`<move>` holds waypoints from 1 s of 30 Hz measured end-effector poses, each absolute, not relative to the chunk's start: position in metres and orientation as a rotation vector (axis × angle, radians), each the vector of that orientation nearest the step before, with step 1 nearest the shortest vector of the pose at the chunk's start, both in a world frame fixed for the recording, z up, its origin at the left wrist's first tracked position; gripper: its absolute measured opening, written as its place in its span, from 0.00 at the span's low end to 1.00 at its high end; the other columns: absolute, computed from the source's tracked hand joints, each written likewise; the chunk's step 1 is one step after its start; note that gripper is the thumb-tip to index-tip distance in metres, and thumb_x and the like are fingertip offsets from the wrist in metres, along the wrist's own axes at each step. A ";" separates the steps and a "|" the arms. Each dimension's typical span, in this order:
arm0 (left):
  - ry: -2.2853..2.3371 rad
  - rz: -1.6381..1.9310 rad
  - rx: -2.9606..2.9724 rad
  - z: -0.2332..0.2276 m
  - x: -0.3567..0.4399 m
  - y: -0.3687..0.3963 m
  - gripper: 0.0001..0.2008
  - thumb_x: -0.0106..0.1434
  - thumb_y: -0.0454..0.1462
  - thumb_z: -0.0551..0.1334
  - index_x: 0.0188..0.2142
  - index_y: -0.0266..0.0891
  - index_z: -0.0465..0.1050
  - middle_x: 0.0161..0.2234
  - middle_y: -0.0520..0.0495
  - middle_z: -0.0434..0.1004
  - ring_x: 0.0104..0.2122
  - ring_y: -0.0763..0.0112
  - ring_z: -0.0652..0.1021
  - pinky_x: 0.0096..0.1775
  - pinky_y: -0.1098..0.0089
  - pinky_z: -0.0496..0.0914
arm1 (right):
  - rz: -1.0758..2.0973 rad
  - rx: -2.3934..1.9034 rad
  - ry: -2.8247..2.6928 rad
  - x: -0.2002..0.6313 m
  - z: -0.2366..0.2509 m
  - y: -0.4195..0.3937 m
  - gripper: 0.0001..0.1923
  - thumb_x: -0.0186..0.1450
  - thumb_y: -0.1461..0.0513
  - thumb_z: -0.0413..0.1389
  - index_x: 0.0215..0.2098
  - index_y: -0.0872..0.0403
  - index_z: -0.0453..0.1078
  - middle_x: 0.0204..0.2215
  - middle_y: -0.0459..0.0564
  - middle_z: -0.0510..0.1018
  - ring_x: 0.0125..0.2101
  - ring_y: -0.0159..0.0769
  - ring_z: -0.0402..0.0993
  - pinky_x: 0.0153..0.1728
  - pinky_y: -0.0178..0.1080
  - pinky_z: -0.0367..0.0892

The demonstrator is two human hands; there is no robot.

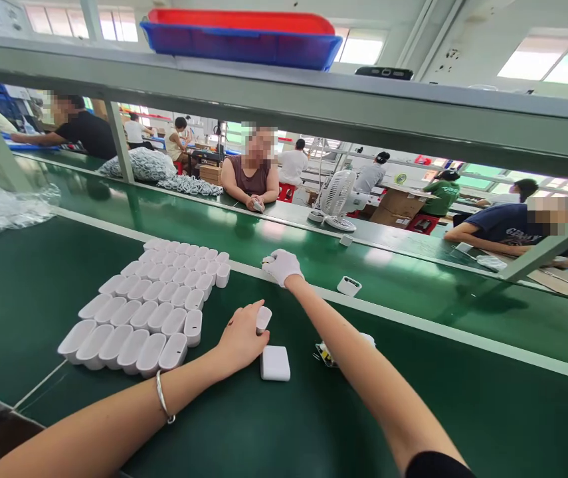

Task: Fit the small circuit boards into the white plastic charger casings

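Left hand [241, 338] gripping white shell [262, 318], gloved right hand [281, 265] clenched beyond it

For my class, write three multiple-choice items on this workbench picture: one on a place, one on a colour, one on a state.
1. Where are the grouped white shells?
A. On the green belt, left of the left hand
B. On the overhead shelf
C. Inside the blue tray

2. What colour is the tray stacked in the blue tray?
A. Yellow
B. Red
C. Black

3. How is the right hand?
A. Bare
B. Hidden
C. Gloved in white, reaching forward

Answers: 1 A, the shells sit on the belt beside the left hand. 2 B, a red tray shows above the blue. 3 C, a white glove covers it.
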State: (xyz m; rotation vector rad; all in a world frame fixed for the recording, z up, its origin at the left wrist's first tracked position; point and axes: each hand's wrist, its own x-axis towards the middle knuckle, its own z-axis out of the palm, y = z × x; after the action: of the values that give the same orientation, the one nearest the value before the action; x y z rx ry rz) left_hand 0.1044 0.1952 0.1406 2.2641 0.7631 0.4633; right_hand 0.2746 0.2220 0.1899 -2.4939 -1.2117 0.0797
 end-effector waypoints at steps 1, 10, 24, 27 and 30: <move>0.723 0.490 2.192 0.141 0.104 0.195 0.27 0.56 0.32 0.60 0.56 0.34 0.61 0.51 0.40 0.70 0.49 0.57 0.72 0.48 0.61 0.68 | 0.090 -2.464 -1.202 0.273 0.194 0.206 0.19 0.58 0.62 0.56 0.47 0.59 0.68 0.42 0.56 0.77 0.43 0.40 0.74 0.42 0.35 0.67; 0.299 0.626 2.179 0.157 0.092 0.157 0.29 0.50 0.35 0.62 0.54 0.41 0.67 0.37 0.48 0.70 0.39 0.63 0.69 0.45 0.61 0.66 | 0.250 -1.592 -1.043 0.216 0.197 0.018 0.16 0.48 0.67 0.60 0.36 0.51 0.71 0.38 0.50 0.74 0.34 0.37 0.75 0.36 0.39 0.73; -0.111 -0.023 1.443 0.146 0.081 0.147 0.42 0.40 0.30 0.54 0.59 0.48 0.50 0.29 0.56 0.62 0.20 0.79 0.60 0.20 0.78 0.52 | 0.414 -1.349 -1.145 0.191 0.170 -0.021 0.19 0.51 0.67 0.66 0.39 0.45 0.75 0.39 0.49 0.78 0.36 0.38 0.76 0.34 0.36 0.75; -0.127 0.045 1.564 0.147 0.080 0.148 0.40 0.41 0.30 0.54 0.57 0.46 0.52 0.29 0.55 0.63 0.23 0.76 0.63 0.22 0.77 0.56 | 0.255 -1.424 -1.338 0.188 0.167 -0.021 0.19 0.55 0.68 0.63 0.42 0.42 0.73 0.39 0.46 0.78 0.34 0.35 0.77 0.30 0.32 0.75; -0.161 0.214 1.698 0.150 0.081 0.148 0.35 0.42 0.29 0.55 0.53 0.44 0.55 0.35 0.52 0.65 0.31 0.72 0.67 0.31 0.72 0.63 | 0.018 -1.535 -1.410 0.190 0.165 -0.022 0.17 0.56 0.67 0.62 0.42 0.44 0.73 0.39 0.47 0.79 0.33 0.35 0.78 0.32 0.32 0.76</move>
State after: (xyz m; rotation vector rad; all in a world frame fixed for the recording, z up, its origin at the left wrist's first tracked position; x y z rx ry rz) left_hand 0.0810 0.1476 0.1497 1.6977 -0.1606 0.2142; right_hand 0.1896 -0.0216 0.1654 -1.5346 -1.4104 0.0182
